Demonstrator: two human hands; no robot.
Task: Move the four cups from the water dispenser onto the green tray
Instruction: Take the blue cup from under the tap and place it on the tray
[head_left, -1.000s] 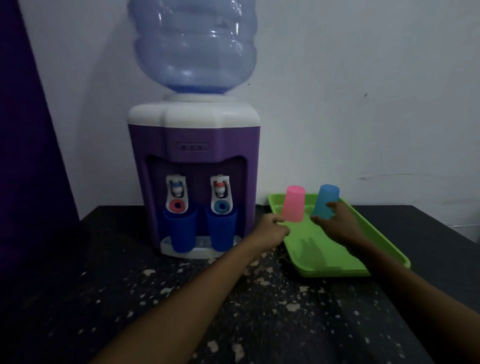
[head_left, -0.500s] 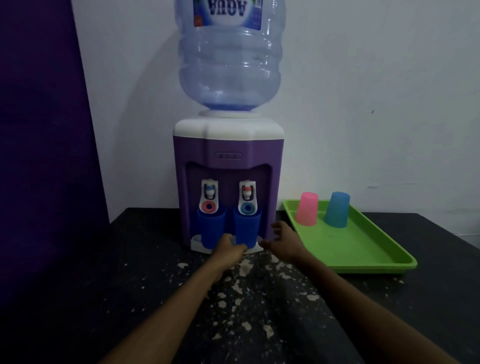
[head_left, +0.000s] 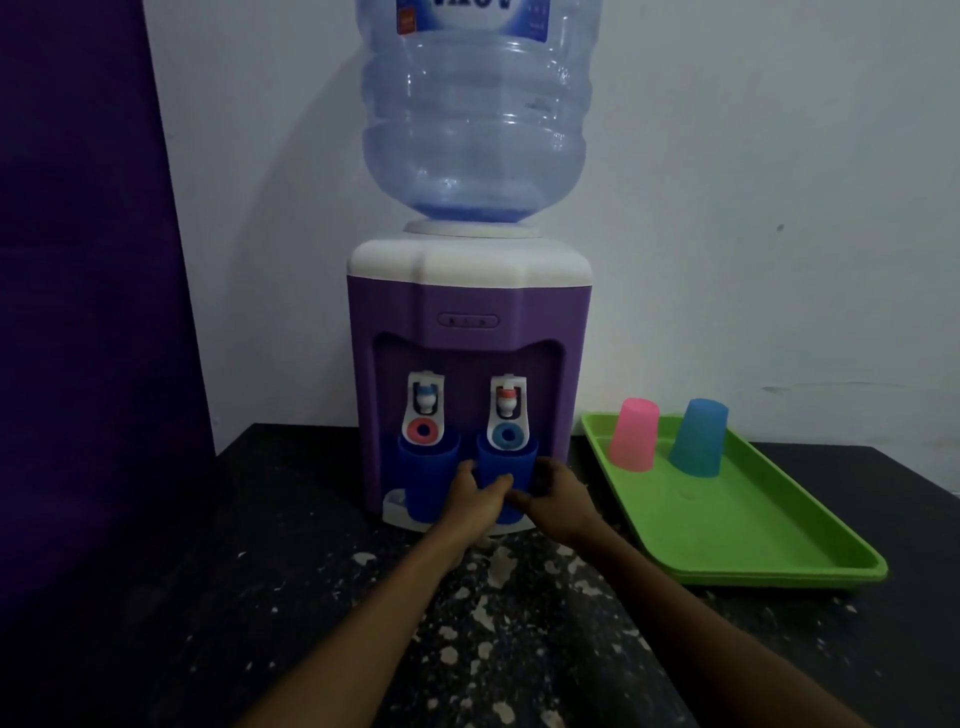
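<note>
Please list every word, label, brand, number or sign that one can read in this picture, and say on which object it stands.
No text can be read in full.
Label on the large clear blue water bottle: cut off by the top edge; only the lower parts of white letters show, unreadable.
Small orange mark on the same label: too small to read.
Oval indicator panel on the purple and white water dispenser: tiny marks, blurred.
Cups, green plastic tray: no text.

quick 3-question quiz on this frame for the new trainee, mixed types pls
1. How many cups stand on the green tray?
2. True or false: the pink cup stands upside down.
3. Both hands are at which dark blue cup: A) the left one B) the right one?

Key: 1. Two, the pink cup and the light blue cup. 2. True. 3. B; the left hand and right hand flank it.
</note>
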